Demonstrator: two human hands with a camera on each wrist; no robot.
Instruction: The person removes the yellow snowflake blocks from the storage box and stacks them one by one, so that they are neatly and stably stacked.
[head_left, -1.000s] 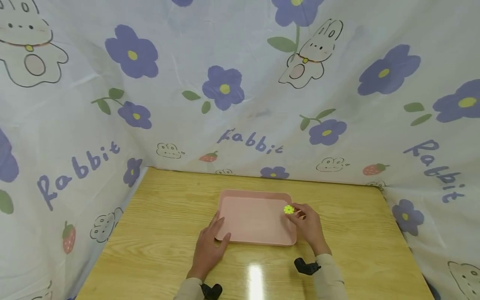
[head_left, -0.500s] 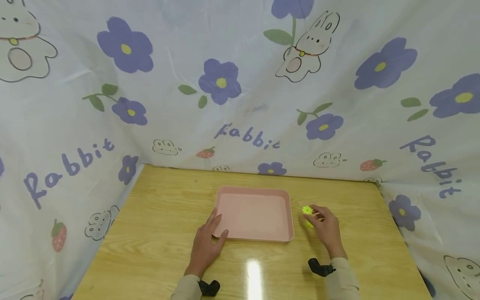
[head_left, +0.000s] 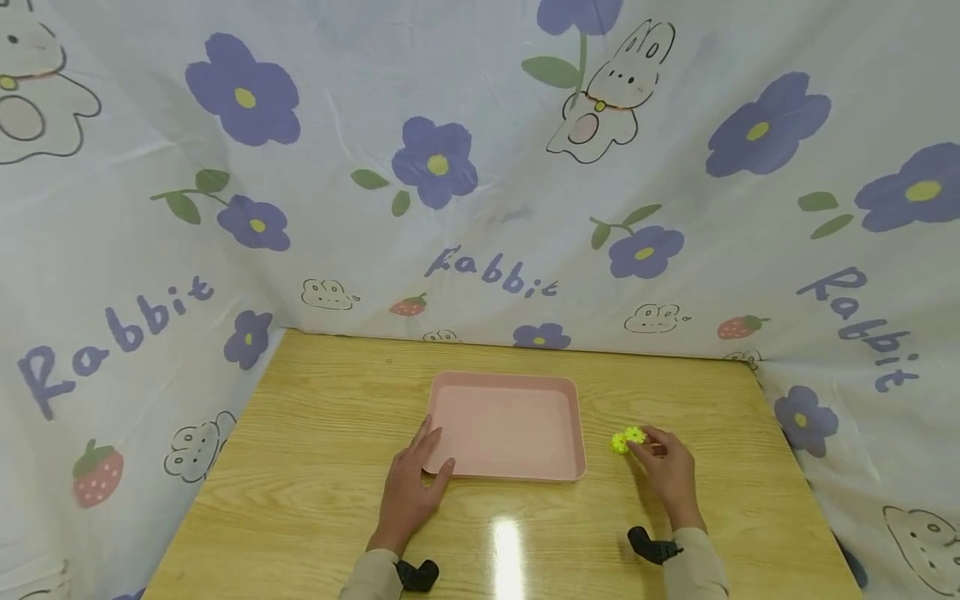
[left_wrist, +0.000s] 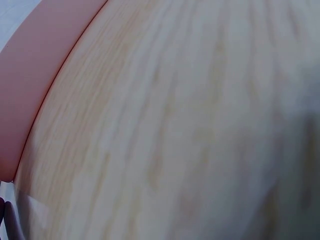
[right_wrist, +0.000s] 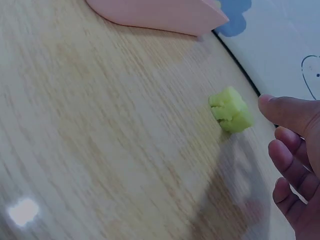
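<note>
My right hand pinches a yellow-green flower-shaped piece between thumb and forefinger, to the right of the pink tray. A second flower-shaped piece lies on the table just left of it, overlapping it in the head view. The right wrist view has a thick yellow-green piece just off the right thumb, the other fingers loosely bent. My left hand rests at the tray's front left corner, fingers extended along its left rim. In the left wrist view, the tray's outer wall appears at upper left.
The wooden table carries the tray near its middle. White cloth printed with rabbits and purple flowers hangs behind and at both sides. A black wrist camera mount sits at the right sleeve, another mount at the left.
My right hand has moved from over the tray's right edge rightward and toward me, with the flower-shaped piece. The second piece has come into view. The left hand stays at the tray.
</note>
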